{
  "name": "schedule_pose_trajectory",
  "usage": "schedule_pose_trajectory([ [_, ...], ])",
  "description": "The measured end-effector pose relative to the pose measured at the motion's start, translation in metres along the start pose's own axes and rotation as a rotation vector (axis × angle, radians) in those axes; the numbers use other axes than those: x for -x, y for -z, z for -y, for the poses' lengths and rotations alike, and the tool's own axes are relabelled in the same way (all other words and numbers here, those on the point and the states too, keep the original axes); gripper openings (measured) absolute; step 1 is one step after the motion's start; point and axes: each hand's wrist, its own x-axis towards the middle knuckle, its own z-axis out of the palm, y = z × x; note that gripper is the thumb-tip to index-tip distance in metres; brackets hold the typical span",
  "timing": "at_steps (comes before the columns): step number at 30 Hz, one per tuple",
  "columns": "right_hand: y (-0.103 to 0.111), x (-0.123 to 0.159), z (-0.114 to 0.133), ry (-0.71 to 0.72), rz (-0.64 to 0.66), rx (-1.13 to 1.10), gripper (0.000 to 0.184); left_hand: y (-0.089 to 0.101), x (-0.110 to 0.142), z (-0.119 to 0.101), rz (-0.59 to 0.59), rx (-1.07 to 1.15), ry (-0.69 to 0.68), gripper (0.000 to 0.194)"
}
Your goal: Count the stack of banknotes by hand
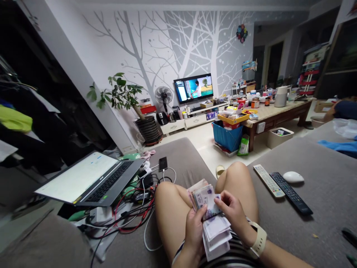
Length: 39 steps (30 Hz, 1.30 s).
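Observation:
A thick bundle of paper banknotes (212,219) sits in front of my body, above my crossed bare legs (170,212). Some notes fan upward and others hang below. My left hand (194,230) grips the bundle from underneath. My right hand (232,212) pinches the upper notes between fingers and thumb, close to my left hand. A pale watch band (259,240) circles my right wrist. The bundle's middle is partly hidden by my fingers.
On the grey sofa (320,186) lie two remote controls (290,192) and a white mouse (292,177) to my right. To my left are an open laptop (89,178), a phone (163,163) and tangled cables (134,212). A person (344,109) sits far right.

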Motion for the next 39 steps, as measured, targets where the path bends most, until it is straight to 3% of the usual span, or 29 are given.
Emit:
schedule_pose_trajectory([
  [12,0.000,0.008,0.011,0.042,0.014,-0.056,0.037,-0.008,0.005,-0.008,-0.132,-0.088,-0.116,0.034],
  [20,-0.002,0.009,0.016,0.029,0.027,-0.106,0.035,-0.004,0.002,-0.006,-0.073,-0.073,-0.101,0.038],
  [39,-0.002,0.007,0.012,0.003,0.001,-0.144,0.037,0.002,-0.005,-0.001,-0.085,-0.023,-0.071,0.034],
])
